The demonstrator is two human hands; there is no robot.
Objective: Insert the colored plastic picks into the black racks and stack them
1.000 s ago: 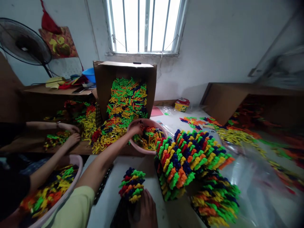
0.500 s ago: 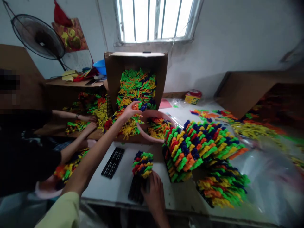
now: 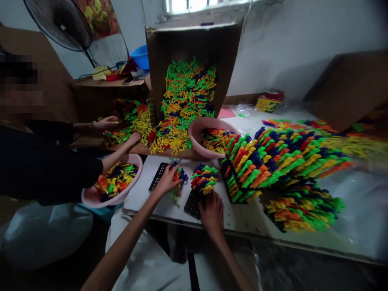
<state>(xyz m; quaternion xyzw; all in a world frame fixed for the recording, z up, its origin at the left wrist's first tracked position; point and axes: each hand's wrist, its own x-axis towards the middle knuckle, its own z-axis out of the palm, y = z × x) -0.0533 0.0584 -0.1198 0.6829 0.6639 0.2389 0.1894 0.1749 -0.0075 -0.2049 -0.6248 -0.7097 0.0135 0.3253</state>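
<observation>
Left hand [image 3: 166,182]: fingers part-curled around loose figures [image 3: 182,175]. 1 part-filled black tray [image 3: 192,204] lies right of them, long axis near-to-far, nearer the right hand [image 3: 213,212], whose bent fingers touch it; grip cannot be told.

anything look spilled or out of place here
A lone green piece lies on the white table left of the red-topped tub, apart from the heaps and bowls, so it looks stray. Nothing looks clearly damaged.
</observation>
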